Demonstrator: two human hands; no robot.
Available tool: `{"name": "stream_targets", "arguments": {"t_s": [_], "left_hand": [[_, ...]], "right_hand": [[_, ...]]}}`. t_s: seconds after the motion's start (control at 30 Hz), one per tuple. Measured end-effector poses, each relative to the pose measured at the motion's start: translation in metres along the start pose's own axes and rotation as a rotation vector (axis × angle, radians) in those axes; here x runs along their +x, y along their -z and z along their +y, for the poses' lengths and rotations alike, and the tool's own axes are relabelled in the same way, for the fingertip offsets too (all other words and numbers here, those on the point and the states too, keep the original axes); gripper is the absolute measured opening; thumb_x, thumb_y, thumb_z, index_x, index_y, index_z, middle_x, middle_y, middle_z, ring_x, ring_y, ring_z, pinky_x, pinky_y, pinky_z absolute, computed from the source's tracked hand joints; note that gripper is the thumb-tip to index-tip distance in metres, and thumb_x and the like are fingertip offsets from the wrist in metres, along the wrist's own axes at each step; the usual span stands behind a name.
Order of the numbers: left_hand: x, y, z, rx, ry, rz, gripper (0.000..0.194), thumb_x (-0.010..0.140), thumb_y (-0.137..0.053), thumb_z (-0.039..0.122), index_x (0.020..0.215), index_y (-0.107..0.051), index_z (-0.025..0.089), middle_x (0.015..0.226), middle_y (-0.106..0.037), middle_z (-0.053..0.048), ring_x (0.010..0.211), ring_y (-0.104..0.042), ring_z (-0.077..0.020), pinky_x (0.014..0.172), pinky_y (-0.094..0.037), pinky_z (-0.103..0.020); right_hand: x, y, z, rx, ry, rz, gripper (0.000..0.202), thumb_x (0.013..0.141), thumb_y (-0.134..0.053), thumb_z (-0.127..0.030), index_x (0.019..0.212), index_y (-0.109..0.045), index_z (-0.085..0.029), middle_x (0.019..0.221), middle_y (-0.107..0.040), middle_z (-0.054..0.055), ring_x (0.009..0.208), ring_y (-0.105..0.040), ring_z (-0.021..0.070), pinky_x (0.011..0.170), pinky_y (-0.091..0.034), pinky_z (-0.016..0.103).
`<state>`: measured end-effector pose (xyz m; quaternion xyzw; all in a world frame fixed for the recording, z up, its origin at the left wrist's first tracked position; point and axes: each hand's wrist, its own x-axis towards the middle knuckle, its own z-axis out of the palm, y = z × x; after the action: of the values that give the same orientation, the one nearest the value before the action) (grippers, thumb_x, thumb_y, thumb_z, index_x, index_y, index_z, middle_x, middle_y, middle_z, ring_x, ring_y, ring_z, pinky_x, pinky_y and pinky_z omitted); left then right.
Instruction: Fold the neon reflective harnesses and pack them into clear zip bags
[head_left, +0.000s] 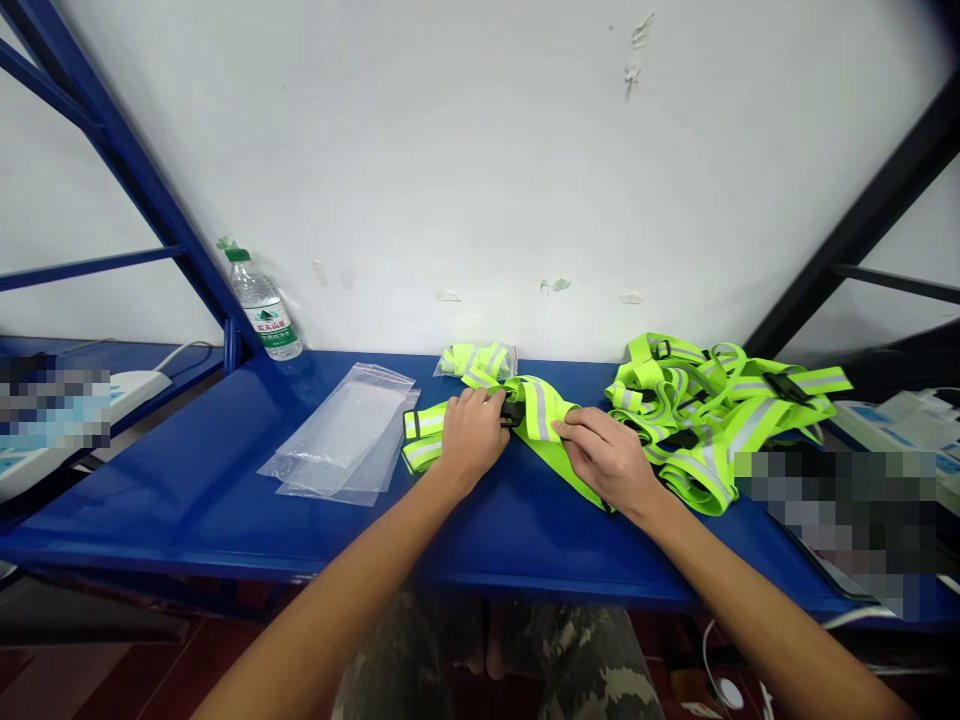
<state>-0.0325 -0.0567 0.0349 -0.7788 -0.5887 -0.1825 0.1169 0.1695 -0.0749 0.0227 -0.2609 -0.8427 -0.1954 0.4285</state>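
In the head view a neon yellow-green reflective strap [541,408] with silver stripes lies over the middle of the blue table. My left hand [474,430] is closed on its left part, close to a black buckle [512,412]. Folded loops of the strap stick out to the left of that hand. With fingers pinched together, my right hand [604,455] grips the strap's right part. A length of the band hangs down beneath the right fingers. The left fingertips are partly hidden behind the hand.
A tangled pile of reflective straps [720,400] lies to the right. Clear zip bags [345,425] are stacked on the left. A packed bag of reflective strap [480,360] and a water bottle [264,305] stand against the wall. Power strips flank the blue table [187,480].
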Motion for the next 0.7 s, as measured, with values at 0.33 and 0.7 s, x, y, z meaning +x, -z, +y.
{"name": "stream_targets", "arguments": {"t_s": [0.33, 0.7], "left_hand": [[-0.001, -0.005, 0.005, 0.007, 0.009, 0.003, 0.042, 0.083, -0.053, 0.023, 0.124, -0.058, 0.018, 0.105, -0.065, -0.010, 0.100, -0.056, -0.0289, 0.079, -0.040, -0.041], [-0.006, -0.003, 0.015, -0.060, -0.020, 0.009, 0.034, 0.086, -0.050, 0.025, 0.118, -0.057, 0.015, 0.109, -0.064, -0.013, 0.105, -0.056, -0.0299, 0.084, -0.041, -0.040]], "right_hand": [[0.001, -0.004, -0.001, -0.014, 0.008, -0.054, 0.018, 0.087, -0.050, -0.003, 0.096, -0.060, -0.016, 0.087, -0.066, 0.010, 0.082, -0.064, 0.0202, 0.069, -0.054, 0.031], [-0.003, -0.012, 0.000, 0.116, -0.115, -0.040, 0.026, 0.082, -0.044, -0.001, 0.092, -0.057, -0.021, 0.090, -0.062, 0.008, 0.085, -0.062, 0.0206, 0.074, -0.053, 0.032]]}}
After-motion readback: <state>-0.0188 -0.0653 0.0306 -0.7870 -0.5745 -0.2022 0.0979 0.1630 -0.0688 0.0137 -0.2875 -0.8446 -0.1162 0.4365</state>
